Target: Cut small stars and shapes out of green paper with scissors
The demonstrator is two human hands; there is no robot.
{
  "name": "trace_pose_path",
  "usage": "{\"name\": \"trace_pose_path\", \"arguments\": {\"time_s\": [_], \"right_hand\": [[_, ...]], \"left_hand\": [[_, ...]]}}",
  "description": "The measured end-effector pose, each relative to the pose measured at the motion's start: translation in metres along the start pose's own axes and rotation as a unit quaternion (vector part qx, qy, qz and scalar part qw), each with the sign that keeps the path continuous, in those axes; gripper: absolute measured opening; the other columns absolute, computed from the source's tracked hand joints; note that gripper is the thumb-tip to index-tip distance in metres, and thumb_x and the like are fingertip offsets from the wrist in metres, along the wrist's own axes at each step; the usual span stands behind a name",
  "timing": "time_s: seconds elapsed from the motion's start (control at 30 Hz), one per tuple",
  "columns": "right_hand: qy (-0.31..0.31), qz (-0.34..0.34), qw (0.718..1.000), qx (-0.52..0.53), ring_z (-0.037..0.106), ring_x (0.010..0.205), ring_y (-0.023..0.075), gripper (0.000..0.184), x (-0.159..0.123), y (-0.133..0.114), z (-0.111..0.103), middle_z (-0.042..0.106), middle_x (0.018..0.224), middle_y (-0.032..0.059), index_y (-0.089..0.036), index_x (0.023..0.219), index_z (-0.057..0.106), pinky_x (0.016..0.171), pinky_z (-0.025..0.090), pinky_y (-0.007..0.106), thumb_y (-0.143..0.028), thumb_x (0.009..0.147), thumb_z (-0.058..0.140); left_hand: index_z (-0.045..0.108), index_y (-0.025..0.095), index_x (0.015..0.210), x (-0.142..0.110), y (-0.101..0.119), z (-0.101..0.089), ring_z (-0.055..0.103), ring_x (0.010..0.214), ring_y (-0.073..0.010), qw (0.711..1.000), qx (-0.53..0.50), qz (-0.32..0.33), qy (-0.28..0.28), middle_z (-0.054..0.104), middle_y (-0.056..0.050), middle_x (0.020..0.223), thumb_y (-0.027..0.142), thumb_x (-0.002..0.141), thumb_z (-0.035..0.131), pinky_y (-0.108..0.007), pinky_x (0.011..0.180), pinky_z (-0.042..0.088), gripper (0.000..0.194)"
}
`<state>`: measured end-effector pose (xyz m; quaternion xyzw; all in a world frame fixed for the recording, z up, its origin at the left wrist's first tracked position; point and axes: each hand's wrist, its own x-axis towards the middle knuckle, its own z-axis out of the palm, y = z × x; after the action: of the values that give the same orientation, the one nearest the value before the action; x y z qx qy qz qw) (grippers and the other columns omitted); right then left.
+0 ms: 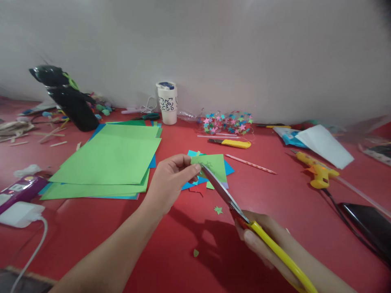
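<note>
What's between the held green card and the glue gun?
In the head view, going from the green card to the glue gun: a blue paper corner, the pencil, then red table.

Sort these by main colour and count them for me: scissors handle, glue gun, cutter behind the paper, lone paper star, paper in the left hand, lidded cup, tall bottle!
Yellow: 3 (scissors handle, glue gun, cutter)
Green: 2 (paper star, drawn-on paper in the left hand)
White: 1 (lidded cup)
Black: 1 (tall bottle)
Total: 7
</note>
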<state>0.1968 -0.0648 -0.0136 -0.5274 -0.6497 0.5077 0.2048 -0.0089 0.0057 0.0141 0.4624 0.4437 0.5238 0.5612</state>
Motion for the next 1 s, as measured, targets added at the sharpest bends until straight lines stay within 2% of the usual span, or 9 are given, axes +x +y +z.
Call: {"name": "trace_pose_path", "arguments": {"time_s": [0.27,0.4,0.6,1.0], "right_hand": [[0.001,0.004,1.0,0.001,0.03,0.038,0.0077,0.058,0.0006,0.0025,0.0009,0.032,0.049,-0.0087,-0.024,0.063,0.03,0.037,0.022,0.023,-0.082,0.074,0.034],[-0.006,0.006,1.0,-0.003,0.03,0.038,0.0078,0.058,0.0008,0.0023,-0.0002,0.032,0.05,-0.0087,-0.024,0.063,0.032,0.037,0.021,0.023,-0.081,0.075,0.034],[-0.003,0.002,1.0,0.026,0.026,0.035,0.007,0.057,0.0012,0.0057,0.0012,0.03,0.046,-0.0097,-0.025,0.063,0.03,0.035,0.018,0.023,-0.08,0.075,0.034],[-0.029,0.028,0.999,0.031,0.026,0.036,0.0067,0.058,0.0017,-0.0006,-0.0021,0.031,0.046,-0.0096,-0.025,0.063,0.031,0.034,0.023,0.021,-0.082,0.073,0.035]], "left_hand": [[0.061,0.016,0.056,-0.001,-0.0009,0.0025,0.048,0.05,-0.0079,0.999,-0.042,-0.026,-0.015,0.057,0.002,0.05,0.021,0.068,0.067,-0.022,0.054,0.038,0.014],[0.059,0.017,0.059,-0.0019,-0.0025,0.0039,0.049,0.05,-0.008,0.999,-0.032,-0.036,-0.002,0.057,0.003,0.051,0.021,0.067,0.069,-0.022,0.054,0.038,0.013],[0.058,0.016,0.058,-0.0004,-0.0042,0.0015,0.049,0.051,-0.0075,0.999,-0.015,-0.029,-0.024,0.057,0.003,0.051,0.021,0.07,0.067,-0.021,0.054,0.038,0.016],[0.056,0.016,0.06,-0.0001,-0.0051,-0.0009,0.049,0.052,-0.0066,0.998,0.002,-0.038,-0.04,0.056,0.004,0.052,0.022,0.072,0.065,-0.02,0.056,0.04,0.016]]}}
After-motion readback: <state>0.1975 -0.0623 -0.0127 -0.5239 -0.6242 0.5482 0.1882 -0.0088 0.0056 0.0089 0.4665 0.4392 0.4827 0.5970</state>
